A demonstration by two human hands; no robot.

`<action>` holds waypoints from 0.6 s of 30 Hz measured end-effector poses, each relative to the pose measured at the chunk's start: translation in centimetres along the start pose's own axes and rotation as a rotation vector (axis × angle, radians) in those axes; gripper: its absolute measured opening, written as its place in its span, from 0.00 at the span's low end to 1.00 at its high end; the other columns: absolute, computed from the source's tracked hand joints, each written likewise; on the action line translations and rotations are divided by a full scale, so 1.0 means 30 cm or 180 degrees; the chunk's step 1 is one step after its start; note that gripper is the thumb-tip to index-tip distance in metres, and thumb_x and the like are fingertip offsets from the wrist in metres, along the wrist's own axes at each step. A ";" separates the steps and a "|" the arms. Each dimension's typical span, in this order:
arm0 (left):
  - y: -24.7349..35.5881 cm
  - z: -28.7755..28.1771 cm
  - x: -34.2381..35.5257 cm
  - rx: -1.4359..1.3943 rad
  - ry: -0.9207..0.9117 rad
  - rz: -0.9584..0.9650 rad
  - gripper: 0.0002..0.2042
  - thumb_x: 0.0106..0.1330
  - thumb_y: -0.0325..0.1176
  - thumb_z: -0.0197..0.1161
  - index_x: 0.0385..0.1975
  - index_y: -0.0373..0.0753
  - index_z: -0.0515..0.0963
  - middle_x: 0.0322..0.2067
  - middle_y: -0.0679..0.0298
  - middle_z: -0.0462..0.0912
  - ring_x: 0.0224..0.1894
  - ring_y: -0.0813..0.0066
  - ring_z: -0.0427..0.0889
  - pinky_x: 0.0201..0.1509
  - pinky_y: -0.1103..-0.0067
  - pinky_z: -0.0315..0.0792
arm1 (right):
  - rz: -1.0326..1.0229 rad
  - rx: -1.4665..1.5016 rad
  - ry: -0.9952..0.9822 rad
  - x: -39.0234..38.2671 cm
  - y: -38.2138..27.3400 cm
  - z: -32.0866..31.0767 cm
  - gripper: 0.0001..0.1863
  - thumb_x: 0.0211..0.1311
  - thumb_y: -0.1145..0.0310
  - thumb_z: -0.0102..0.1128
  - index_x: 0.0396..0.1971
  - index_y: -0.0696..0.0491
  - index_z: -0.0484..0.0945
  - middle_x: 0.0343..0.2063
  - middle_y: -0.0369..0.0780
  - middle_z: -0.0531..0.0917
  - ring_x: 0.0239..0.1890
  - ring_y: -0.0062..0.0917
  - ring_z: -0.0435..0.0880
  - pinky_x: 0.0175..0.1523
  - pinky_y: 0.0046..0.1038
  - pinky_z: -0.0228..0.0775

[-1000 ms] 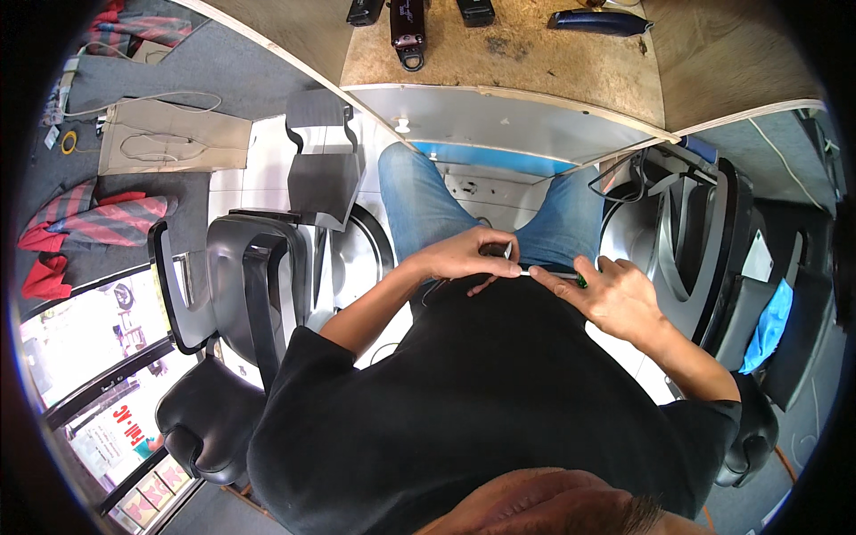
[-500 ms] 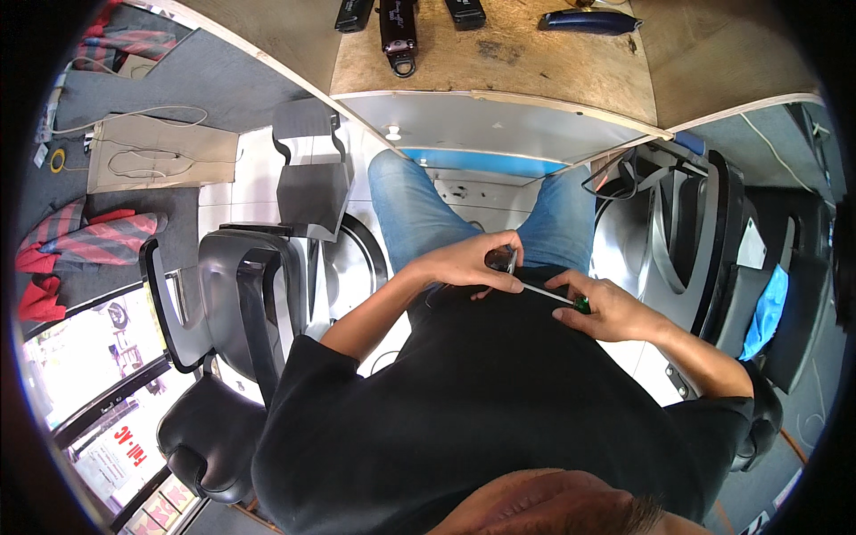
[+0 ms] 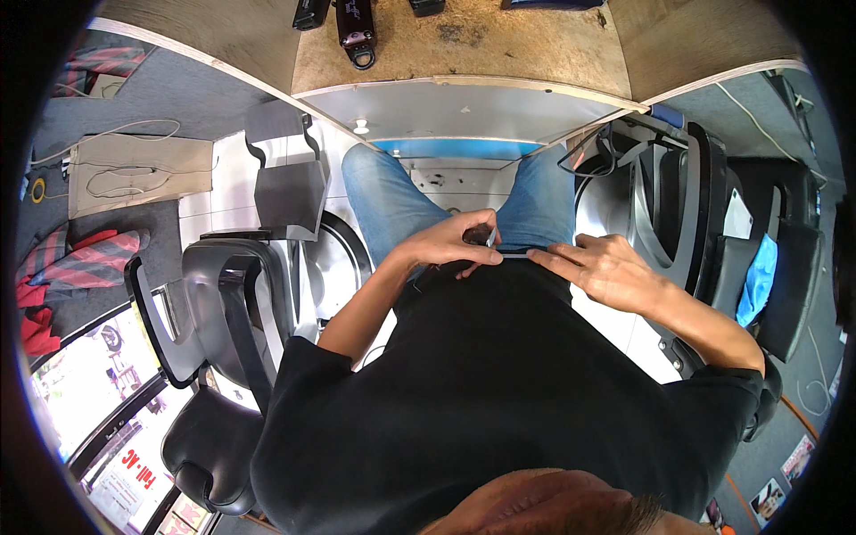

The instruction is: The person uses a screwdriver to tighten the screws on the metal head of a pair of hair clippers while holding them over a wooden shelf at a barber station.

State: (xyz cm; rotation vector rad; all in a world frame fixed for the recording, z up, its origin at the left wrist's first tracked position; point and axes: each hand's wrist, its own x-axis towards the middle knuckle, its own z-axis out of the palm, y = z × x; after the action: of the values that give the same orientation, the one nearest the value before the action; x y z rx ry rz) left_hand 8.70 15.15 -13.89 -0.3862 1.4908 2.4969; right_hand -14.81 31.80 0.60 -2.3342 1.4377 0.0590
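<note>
Both hands busy down at lap level, thin pale rod (image 3: 514, 256) stretched between them.

So the left hand (image 3: 439, 243) has its grip curled around a small dark item (image 3: 476, 235) with a shiny edge (too small to say what), thumb tip right at one end of the rod. The right hand (image 3: 615, 272) comes in from the other side, grip closed on the rod's opposite end, back of the hand up so whatever's in the palm is hidden. Rod sits roughly level, just in front of the black shirt (image 3: 499, 357) and over the jeans (image 3: 392, 192). Up front there's a worn wooden counter (image 3: 535, 53) with a dark clipper (image 3: 357, 34) on it, loop end toward the person. Black chair (image 3: 236, 285) off to the left, blue cloth (image 3: 758, 281) on the right.
</note>
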 end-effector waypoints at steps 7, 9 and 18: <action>0.013 0.012 0.029 -0.0122 0.0366 0.0423 0.15 0.66 0.30 0.74 0.44 0.34 0.74 0.34 0.60 0.84 0.33 0.74 0.86 0.28 0.79 0.79 | 0.0981 0.1303 0.0047 -0.026 -0.011 -0.013 0.25 0.56 0.76 0.69 0.56 0.59 0.76 0.42 0.48 0.82 0.44 0.45 0.85 0.50 0.42 0.81; 0.018 0.005 0.037 -0.0142 0.0390 0.0398 0.15 0.65 0.28 0.74 0.46 0.34 0.76 0.36 0.59 0.85 0.40 0.73 0.87 0.36 0.77 0.82 | 0.0858 0.1353 0.0038 -0.045 0.005 0.001 0.24 0.56 0.79 0.66 0.55 0.60 0.76 0.42 0.49 0.81 0.47 0.45 0.84 0.54 0.43 0.79; -0.023 0.049 0.052 0.0438 0.0796 0.0944 0.15 0.70 0.41 0.73 0.44 0.37 0.79 0.31 0.71 0.81 0.34 0.86 0.75 0.41 0.83 0.69 | 0.0352 -0.0902 -0.0011 -0.069 0.012 -0.021 0.32 0.57 0.74 0.59 0.65 0.48 0.77 0.36 0.39 0.82 0.24 0.25 0.84 0.26 0.29 0.78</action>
State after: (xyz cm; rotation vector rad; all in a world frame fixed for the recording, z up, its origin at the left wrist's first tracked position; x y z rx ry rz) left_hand 7.26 16.85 -14.30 -0.5015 1.9325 2.6217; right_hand -16.20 33.20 1.56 -2.4684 1.6489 0.3166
